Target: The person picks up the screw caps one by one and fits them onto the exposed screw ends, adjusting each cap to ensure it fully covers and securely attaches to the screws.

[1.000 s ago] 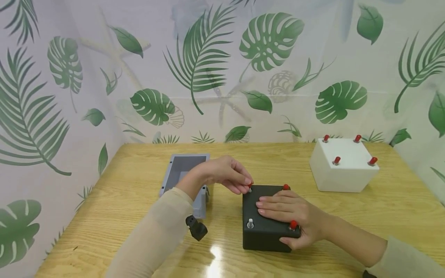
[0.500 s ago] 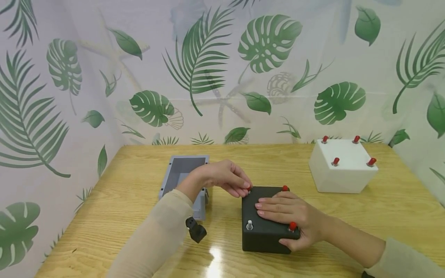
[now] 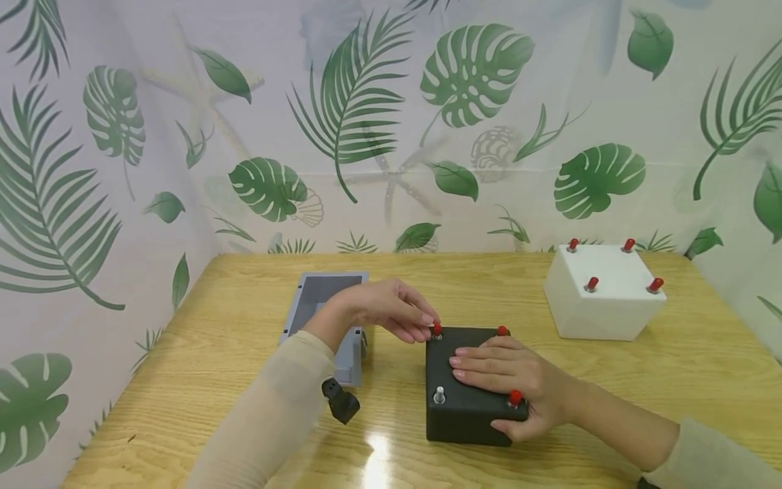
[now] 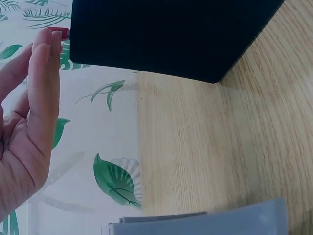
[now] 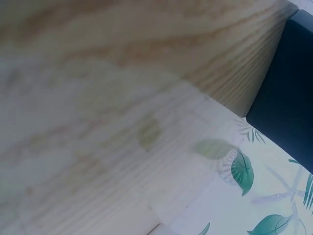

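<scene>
A black box [image 3: 458,367] stands on the table, metal posts at its top corners. The near-left post [image 3: 440,394] is bare silver; red caps cover the others. My left hand [image 3: 391,309] reaches to the far-left corner, with thumb and fingertips at the red cap [image 3: 437,329] there. In the left wrist view those fingertips pinch the red cap [image 4: 59,32] beside the box's dark side. My right hand [image 3: 510,370] rests on the box, straight fingers flat across the top and thumb down the near side. The right wrist view shows the black box [image 5: 288,93] but not the hand.
A grey open tray [image 3: 294,305] lies left of the box, partly behind my left forearm. At the back right stands a white box [image 3: 595,312] with several red-capped posts on top. A leaf-patterned cloth [image 3: 391,122] hangs behind the wooden table [image 3: 201,380].
The left fingertips have shifted slightly up and left, and more of the red cap at the far-left corner shows. The right hand and black box have stayed put.
</scene>
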The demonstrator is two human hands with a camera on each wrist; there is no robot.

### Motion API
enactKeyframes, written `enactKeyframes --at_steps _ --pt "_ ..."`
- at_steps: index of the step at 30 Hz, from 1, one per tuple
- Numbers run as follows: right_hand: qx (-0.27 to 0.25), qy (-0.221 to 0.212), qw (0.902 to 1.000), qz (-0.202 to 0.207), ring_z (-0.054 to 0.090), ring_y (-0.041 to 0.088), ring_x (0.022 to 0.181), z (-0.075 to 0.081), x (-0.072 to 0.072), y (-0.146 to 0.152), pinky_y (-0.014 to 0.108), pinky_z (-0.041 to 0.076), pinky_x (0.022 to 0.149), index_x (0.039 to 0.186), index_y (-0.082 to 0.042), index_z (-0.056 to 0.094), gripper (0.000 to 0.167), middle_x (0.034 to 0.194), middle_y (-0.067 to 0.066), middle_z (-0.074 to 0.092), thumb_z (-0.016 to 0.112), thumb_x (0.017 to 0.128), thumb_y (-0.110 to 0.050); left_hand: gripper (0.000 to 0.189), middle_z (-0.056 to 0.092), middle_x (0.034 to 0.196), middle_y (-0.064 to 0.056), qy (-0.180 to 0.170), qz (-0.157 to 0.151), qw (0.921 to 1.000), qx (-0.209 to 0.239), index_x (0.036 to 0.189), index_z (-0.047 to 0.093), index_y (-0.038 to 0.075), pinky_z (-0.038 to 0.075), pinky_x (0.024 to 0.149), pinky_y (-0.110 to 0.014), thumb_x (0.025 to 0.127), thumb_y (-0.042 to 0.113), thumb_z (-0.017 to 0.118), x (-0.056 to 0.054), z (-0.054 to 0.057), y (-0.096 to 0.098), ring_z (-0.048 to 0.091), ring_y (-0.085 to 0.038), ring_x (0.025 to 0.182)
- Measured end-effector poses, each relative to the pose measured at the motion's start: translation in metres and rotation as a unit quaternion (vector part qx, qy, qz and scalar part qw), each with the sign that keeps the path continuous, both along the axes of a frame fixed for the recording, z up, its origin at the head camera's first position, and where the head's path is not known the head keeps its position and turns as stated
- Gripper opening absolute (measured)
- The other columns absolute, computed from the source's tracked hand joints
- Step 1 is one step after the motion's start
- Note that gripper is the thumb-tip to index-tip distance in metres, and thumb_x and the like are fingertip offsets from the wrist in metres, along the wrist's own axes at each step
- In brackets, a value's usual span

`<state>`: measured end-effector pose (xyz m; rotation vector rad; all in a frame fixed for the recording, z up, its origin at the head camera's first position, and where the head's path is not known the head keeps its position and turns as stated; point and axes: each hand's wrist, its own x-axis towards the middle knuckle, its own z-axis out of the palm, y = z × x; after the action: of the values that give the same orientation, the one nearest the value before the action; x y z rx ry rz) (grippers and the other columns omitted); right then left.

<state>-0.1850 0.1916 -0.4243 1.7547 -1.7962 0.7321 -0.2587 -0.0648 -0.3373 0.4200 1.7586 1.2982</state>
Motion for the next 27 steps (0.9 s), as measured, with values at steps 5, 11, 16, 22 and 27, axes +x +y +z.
enactKeyframes --at_steps 5,11,16,22,27 --pt "0.002 0.000 1.0000 -0.002 0.055 0.028 0.118 0.000 -0.001 0.000 0.033 0.032 0.108 0.121 0.004 0.061 0.057 0.128 0.014 0.059 0.054 0.088 -0.042 0.027 0.070 0.084 -0.008 0.008 0.015 0.9998 -0.007 0.117 0.062 -0.005 0.056 0.082 -0.037 0.092 0.005 0.060 -0.001 0.003 -0.005 0.068 -0.014 0.073" --pt "0.001 0.004 1.0000 -0.004 0.056 0.028 0.118 0.001 0.000 -0.001 0.032 0.031 0.108 0.120 0.004 0.062 0.057 0.127 0.014 0.060 0.053 0.088 -0.042 0.026 0.071 0.088 -0.010 0.021 0.047 0.9984 -0.025 0.116 0.062 -0.003 0.056 0.082 -0.037 0.091 0.004 0.060 -0.005 0.003 -0.016 0.069 -0.015 0.076" --pt "0.001 0.003 1.0000 -0.004 0.056 0.028 0.117 0.002 0.000 -0.001 0.033 0.032 0.108 0.120 0.004 0.061 0.057 0.127 0.014 0.060 0.054 0.087 -0.042 0.024 0.071 0.091 -0.011 0.035 0.062 0.9957 -0.058 0.114 0.064 -0.001 0.057 0.078 -0.033 0.090 0.003 0.061 -0.008 0.004 -0.027 0.069 -0.015 0.078" --pt "-0.003 0.005 1.0000 -0.002 0.055 0.027 0.119 0.002 0.000 -0.002 0.033 0.032 0.108 0.119 0.005 0.062 0.056 0.127 0.014 0.060 0.054 0.087 -0.041 0.027 0.071 0.091 -0.009 0.029 0.086 0.9939 -0.064 0.117 0.063 -0.002 0.057 0.071 -0.027 0.091 0.003 0.060 -0.011 0.005 -0.038 0.069 -0.016 0.079" --pt "-0.003 0.005 1.0000 -0.001 0.055 0.027 0.118 0.001 0.000 -0.002 0.033 0.032 0.108 0.120 0.004 0.061 0.056 0.127 0.014 0.060 0.054 0.087 -0.041 0.027 0.072 0.090 -0.009 0.030 0.115 0.9904 -0.071 0.116 0.064 0.000 0.057 0.066 -0.025 0.090 0.004 0.062 -0.015 0.008 -0.044 0.069 -0.015 0.076"
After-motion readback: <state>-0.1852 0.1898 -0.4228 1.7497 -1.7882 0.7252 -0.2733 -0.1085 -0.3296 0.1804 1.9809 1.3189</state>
